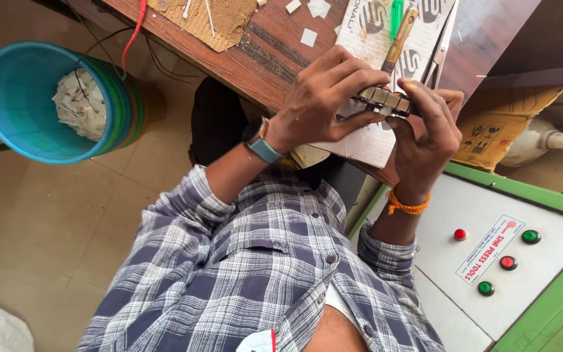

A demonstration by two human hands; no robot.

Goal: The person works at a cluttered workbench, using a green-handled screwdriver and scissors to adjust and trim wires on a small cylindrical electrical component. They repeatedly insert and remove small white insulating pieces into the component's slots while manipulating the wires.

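Over wooden bench (262, 58), metal block (386, 99) between both hands (373, 111)

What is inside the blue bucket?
The blue bucket holds a heap of whitish paper scraps and a thin wire. Whatever lies beneath the heap is covered.

- One view only, from a camera worn on the person's head.
- It looks steeply down over the checked shirt (262, 261) (the chest fills the lower frame) toward the wooden table (262, 58) edge.
- It sits close: both hands lie near the upper middle.
- Floor shows left, with a blue bin (40, 98); a control panel (490, 261) shows right.
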